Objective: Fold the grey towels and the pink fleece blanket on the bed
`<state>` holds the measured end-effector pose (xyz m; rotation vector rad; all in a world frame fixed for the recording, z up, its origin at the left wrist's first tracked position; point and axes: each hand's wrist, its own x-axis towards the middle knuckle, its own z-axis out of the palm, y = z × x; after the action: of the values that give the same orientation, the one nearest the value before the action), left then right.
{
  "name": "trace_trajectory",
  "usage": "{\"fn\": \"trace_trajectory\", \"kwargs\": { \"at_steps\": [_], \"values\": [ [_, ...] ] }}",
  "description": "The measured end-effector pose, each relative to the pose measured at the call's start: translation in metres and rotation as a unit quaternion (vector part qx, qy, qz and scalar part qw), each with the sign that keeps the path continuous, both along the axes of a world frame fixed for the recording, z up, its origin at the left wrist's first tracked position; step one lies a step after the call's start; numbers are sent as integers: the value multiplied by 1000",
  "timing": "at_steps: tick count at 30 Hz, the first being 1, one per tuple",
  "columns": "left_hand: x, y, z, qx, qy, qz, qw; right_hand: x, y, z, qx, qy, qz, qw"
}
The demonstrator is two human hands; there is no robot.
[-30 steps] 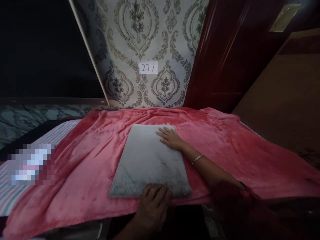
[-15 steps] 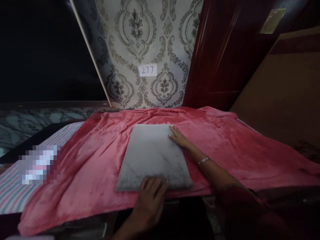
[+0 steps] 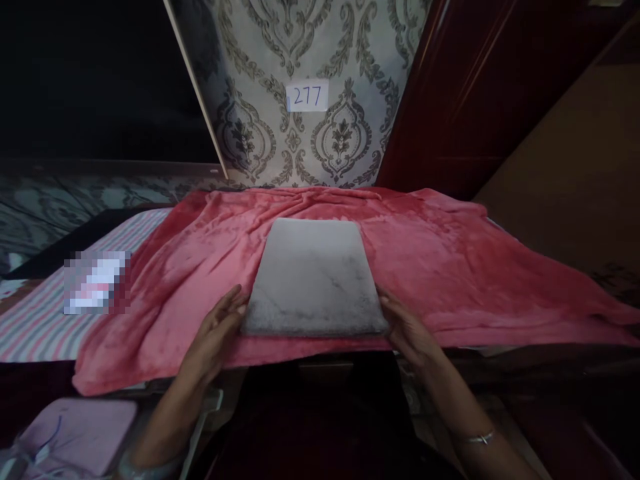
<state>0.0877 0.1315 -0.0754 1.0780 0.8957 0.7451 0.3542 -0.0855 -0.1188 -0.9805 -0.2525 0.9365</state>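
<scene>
A flat, rectangular grey plush pad point(image 3: 315, 280) with darker streaks toward its near side lies on a pink fleece blanket point(image 3: 435, 267). At the pad's near left corner is my left hand point(image 3: 217, 327), its fingers stretched along the side edge, open. My right hand point(image 3: 405, 327) is at the near right corner with fingers extended against that edge, also open. Fingertips of both hands are partly hidden by the pad's edge.
A striped cloth point(image 3: 45, 320) shows under the blanket at left, bearing a pixelated item point(image 3: 95, 283). A dark screen point(image 3: 100, 87) stands behind at left. A brown box point(image 3: 575, 153) is at right. Below left lies a pinkish flat object point(image 3: 80, 433) with cables.
My left hand has gone from the pad's near edge to its left side. My right hand has come from the far right corner to the near right side. The view has tilted down.
</scene>
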Motion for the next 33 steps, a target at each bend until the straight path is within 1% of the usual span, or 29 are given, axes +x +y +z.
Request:
{"fn": "trace_trajectory", "kwargs": {
  "at_steps": [3,6,8,11,14,18,20,23,29,31,33],
  "values": [
    [-4,6,2,-69,-31,-20,997,-12,-3,0,10,59,2,998],
    [-6,10,5,-95,-54,-59,992,-23,-4,0,12,124,5,992],
    [-5,7,7,-88,-57,-72,992,-31,-4,0,31,141,0,990],
    [-1,0,10,-67,-40,-72,994,-40,-3,1,55,140,-2,989],
    [1,-4,11,-72,-23,-62,995,-43,-2,2,53,142,6,988],
    [1,1,11,-71,-13,-48,996,-39,0,2,43,156,12,987],
    [2,6,12,-73,-13,-61,995,-37,1,2,42,153,14,987],
    [6,13,14,-78,-9,-105,991,-35,2,2,37,158,11,987],
    [16,27,18,-85,3,-161,983,-32,4,15,44,165,7,985],
    [21,30,17,-84,9,-137,987,-30,4,18,47,158,10,986],
    [27,33,17,-66,29,-95,993,-29,4,16,46,150,20,987]
  ]
}}
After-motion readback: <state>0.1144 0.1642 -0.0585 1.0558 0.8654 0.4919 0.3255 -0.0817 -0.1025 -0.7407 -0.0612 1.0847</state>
